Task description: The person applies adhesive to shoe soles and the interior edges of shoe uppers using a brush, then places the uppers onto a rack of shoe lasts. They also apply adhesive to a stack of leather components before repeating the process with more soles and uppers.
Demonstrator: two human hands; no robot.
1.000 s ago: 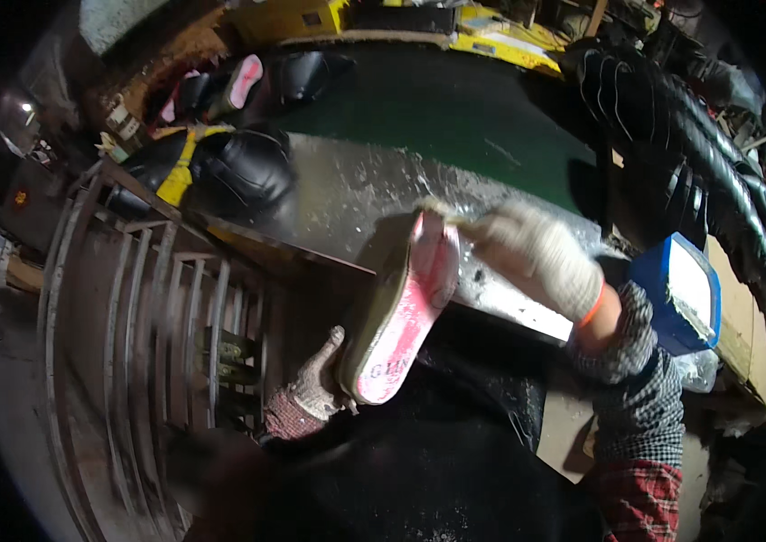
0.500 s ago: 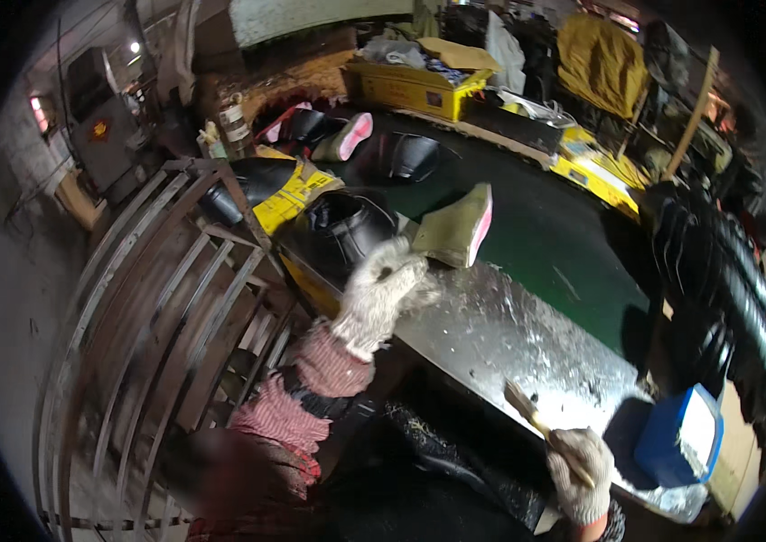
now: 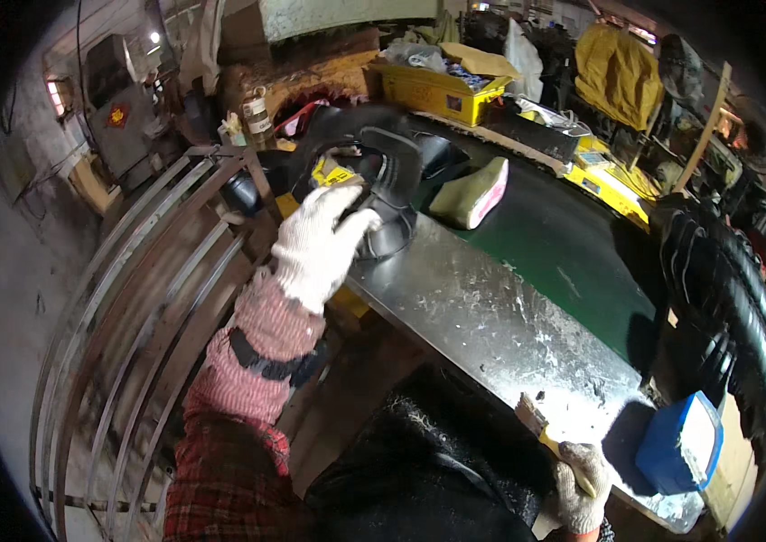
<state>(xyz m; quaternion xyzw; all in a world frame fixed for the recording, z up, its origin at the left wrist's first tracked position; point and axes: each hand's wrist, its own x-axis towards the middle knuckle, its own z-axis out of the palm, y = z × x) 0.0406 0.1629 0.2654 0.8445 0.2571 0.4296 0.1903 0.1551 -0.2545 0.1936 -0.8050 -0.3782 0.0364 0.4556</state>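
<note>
My left hand [image 3: 315, 248], in a white knit glove, grips the edge of a black leather shoe upper [image 3: 387, 163] with pale stitching, at the far left end of the metal sheet [image 3: 455, 289]. The fingertips lie partly out of sight against it. Low on the right, my right hand [image 3: 582, 488], gloved too, is closed around a short brush [image 3: 532, 415] with flat bristles, held over the sheet's near edge. To the right of the upper lies a pale wedge-shaped sole [image 3: 469, 194] with a pink face. Beside my right hand stands a blue container [image 3: 681, 443] with white stuff inside.
A green bench top [image 3: 573, 262] runs behind the metal sheet. On the left stands a metal rack [image 3: 157, 298] of curved bars. Yellow boxes [image 3: 442, 95] line the far side, and a pile of shiny black pieces [image 3: 726, 289] hangs at the right.
My left hand has moved left and taken hold of the black upper, which now stands higher at the sheet's end. My right hand keeps the brush, slightly lower.
</note>
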